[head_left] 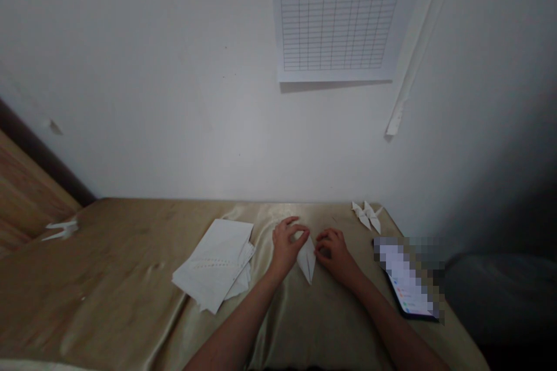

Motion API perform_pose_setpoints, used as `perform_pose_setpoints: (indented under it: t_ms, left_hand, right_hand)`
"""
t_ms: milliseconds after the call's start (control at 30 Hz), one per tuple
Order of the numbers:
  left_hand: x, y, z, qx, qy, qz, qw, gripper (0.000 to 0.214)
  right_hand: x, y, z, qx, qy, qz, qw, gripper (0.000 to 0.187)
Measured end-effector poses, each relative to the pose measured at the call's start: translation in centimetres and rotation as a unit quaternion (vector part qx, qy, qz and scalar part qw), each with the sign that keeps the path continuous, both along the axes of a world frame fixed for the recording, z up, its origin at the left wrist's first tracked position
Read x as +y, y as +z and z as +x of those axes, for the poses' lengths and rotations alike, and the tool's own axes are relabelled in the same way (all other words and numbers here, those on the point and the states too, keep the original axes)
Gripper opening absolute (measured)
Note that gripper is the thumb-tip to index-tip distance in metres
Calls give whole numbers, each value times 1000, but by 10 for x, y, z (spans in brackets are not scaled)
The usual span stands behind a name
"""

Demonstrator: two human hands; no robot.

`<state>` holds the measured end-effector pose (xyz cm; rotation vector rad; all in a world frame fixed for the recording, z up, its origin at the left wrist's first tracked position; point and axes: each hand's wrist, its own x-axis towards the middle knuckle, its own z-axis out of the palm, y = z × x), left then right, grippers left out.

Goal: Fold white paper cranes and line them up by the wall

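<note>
A white sheet folded into a narrow kite shape lies in front of me, its sharp tip pointing toward me and a slit running down its middle. My left hand pinches its upper end between thumb and index finger, the other fingers curled above. At the paper's right edge, the thumb and fingertips of my right hand are closed on it. Part of the upper paper is hidden behind my fingers. Beyond my right hand, folded paper cranes sit close together near the table's back right corner.
A loose stack of white paper lies to the left. On the right edge rests a phone with its screen lit and partly blurred. The gold cloth has wrinkles. Behind stands a wall with a printed table sheet.
</note>
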<state>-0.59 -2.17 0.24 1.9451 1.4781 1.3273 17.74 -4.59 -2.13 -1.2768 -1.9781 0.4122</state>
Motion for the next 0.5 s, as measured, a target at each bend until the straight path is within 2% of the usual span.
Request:
perform_pose_setpoints:
  t_ms: [200,367,500]
  left_hand:
    - [3,0,-4,-27,15,20,999,8]
    - [4,1,-7,29,33,13,999,4]
    - [4,1,-8,61,33,-7,998,3]
  right_hand:
    - [-2,2,-1,2,-5,-6,1000,6]
    - [0,0,1,-3,-8,0,1000,6]
    - [5,-3,6,-8,-36,12,999,11]
